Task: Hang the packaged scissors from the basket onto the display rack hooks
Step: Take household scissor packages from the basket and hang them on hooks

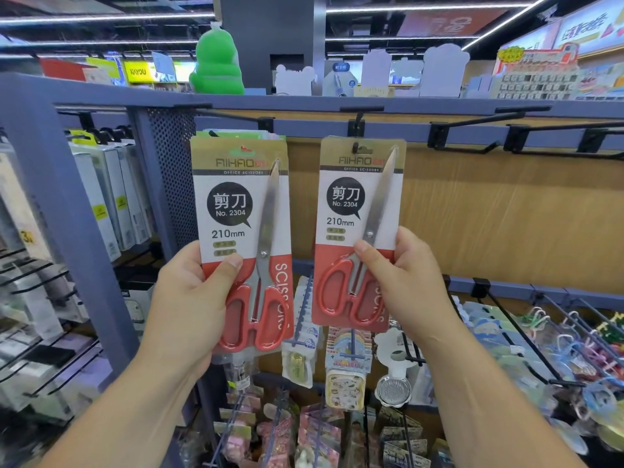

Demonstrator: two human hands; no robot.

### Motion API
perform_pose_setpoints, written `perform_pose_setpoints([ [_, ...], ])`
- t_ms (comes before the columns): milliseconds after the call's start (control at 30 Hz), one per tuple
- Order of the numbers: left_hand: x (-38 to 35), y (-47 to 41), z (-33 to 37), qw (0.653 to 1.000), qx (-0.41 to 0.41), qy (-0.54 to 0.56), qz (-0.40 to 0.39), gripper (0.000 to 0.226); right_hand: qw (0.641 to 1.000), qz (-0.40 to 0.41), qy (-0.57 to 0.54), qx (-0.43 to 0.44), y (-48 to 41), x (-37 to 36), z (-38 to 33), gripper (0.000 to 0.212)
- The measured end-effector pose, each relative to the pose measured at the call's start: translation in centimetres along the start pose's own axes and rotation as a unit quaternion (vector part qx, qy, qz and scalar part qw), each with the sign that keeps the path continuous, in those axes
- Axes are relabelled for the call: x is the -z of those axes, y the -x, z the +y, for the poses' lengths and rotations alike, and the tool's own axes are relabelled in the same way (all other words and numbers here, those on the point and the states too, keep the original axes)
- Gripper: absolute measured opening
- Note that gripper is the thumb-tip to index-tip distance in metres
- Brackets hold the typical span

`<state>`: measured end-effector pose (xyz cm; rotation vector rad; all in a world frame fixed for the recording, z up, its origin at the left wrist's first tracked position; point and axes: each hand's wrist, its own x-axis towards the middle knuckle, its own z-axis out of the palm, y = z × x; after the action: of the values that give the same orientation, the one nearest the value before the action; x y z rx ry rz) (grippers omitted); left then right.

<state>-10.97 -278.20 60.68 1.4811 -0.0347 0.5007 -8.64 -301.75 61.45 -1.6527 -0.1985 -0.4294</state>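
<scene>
Nearest the camera, the left hand [189, 298] has its grip pinched on the lower left edge of the left pack [241, 211] of scissors. The thumb lies flat on the card front at the top of the red band, and the fingers are hidden behind. The right hand [401, 282] mirrors it on the right pack [361, 204], with the thumb pressed on the front by the scissors' pivot and the fingers wrapped round the right edge. Neither grip is spread. Both packs stand upright, side by side but apart, held up before the rack. Further in, the right pack's hang hole sits on the tip of a black hook [355, 147], so threading it on looks like the step in hand. To do it well, I judge, keep the card square to the hook, push it straight back along the wire until it hangs clear of the tip, and only then ease the pinch. The left pack's hole is on no hook that I can make out. Empty hooks [472, 148] stand to the right against the wooden back panel [489, 214]. The basket is not in view.
</scene>
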Motion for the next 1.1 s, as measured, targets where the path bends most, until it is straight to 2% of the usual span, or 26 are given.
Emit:
perform_pose_setpoints([
  [267,-0.7,0.3,0.5,0.999,0.005,0.016,-0.028,0.020,0.999,-0.026,0.013,-0.019,-1.3,0.3,1.2,0.014],
  [400,-2.1,-0.2,1.7,0.994,0.020,0.043,-0.099,0.021,0.999,0.001,0.031,-0.017,-2.3,1.1,1.8,0.015],
  [467,-2.9,-0.6,2.1,0.989,0.031,0.055,-0.135,0.021,1.000,0.008,0.001,-0.026,-2.4,1.8,2.3,0.019],
  [600,-4.1,-1.4,2.4,0.976,0.053,0.072,-0.199,0.020,0.999,-0.003,-0.041,-0.028,-1.7,3.0,3.4,0.011],
  [1100,-6.5,-1.4,1.9,0.968,0.086,0.096,-0.215,0.016,0.995,-0.030,-0.095,-0.024,-0.9,3.4,4.3,0.019],
])
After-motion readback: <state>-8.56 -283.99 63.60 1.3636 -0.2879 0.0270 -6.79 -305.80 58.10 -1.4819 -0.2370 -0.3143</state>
